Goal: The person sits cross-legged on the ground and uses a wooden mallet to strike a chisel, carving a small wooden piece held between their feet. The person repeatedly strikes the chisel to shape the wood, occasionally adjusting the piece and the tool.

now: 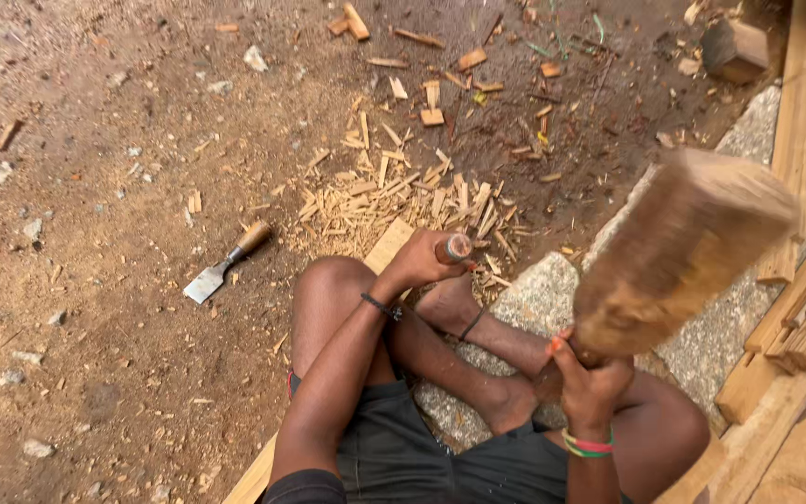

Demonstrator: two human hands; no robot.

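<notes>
My left hand [419, 262] grips a chisel [454, 248] by its round handle, held upright over a pale wooden plank [386, 247] that runs under my legs. A black band circles that wrist. My right hand [587, 374] holds a heavy wooden mallet [683, 252] raised to the right; its block head is blurred by motion. Coloured bangles sit on my right wrist. I sit on the plank with bare legs crossed, one foot [447, 303] resting near the chisel.
A second chisel [228, 262] with a wide flat blade lies on the dirt to the left. Wood chips [394, 191] are heaped beyond the plank. A concrete slab [538, 299] and stacked timber [799, 140] stand on the right. A wood block [735, 49] sits at the top right.
</notes>
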